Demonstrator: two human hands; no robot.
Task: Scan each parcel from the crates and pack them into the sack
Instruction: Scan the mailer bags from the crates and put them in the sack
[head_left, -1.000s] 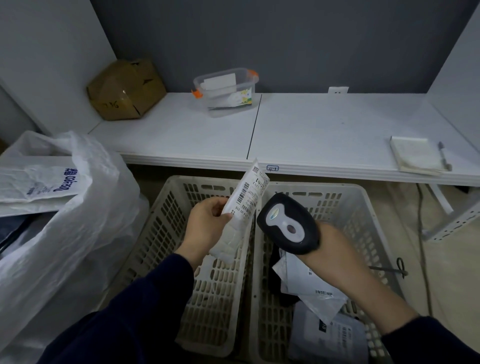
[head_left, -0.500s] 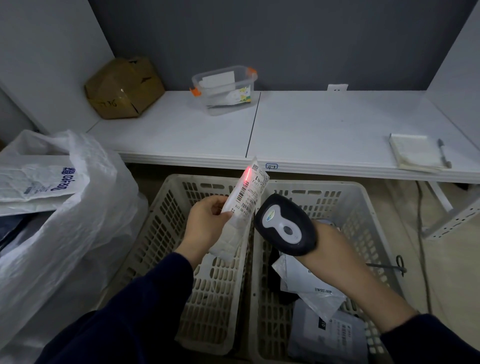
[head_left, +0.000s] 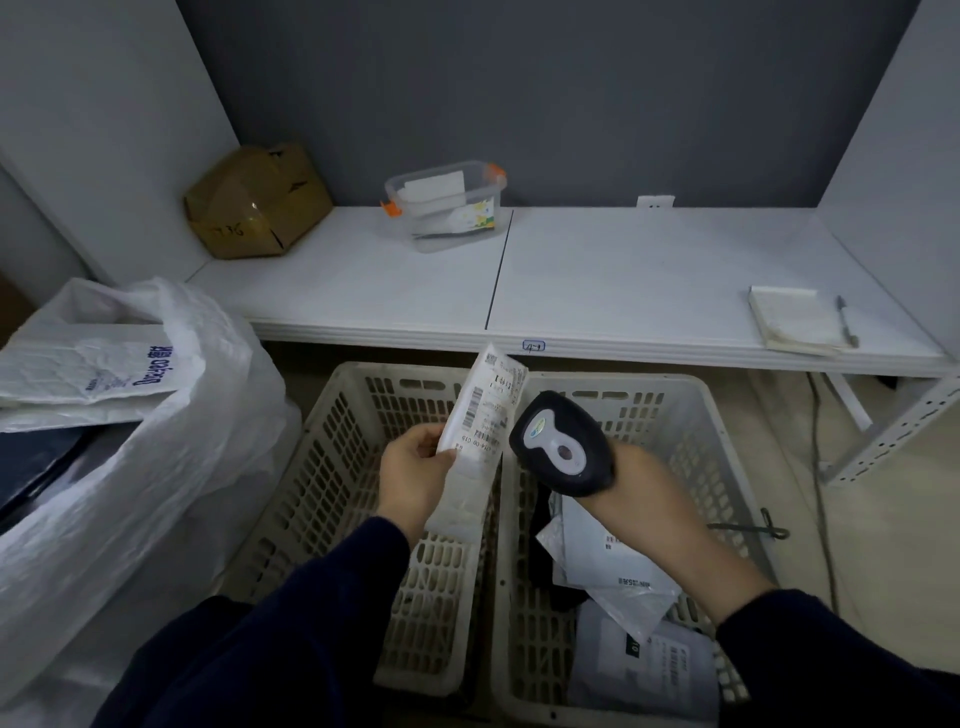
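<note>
Parcel (head_left: 480, 431) held upright above the meeting rims of the left crate (head_left: 322, 467) and right crate (head_left: 675, 387), pinched at its lower left edge in the grip of the left hand (head_left: 415, 475), label turned toward the scanner (head_left: 561, 441) clasped in the grip of the right hand (head_left: 644, 493) just beside it. Red scan light on the label half a second ago, now gone, so probably read and ready for the sack (head_left: 208, 415). Open air leftward across the left crate's rim to the sack's mouth, well below the worktop (head_left: 623, 280) edge; more parcels (head_left: 608, 571) waiting in the right crate.
</note>
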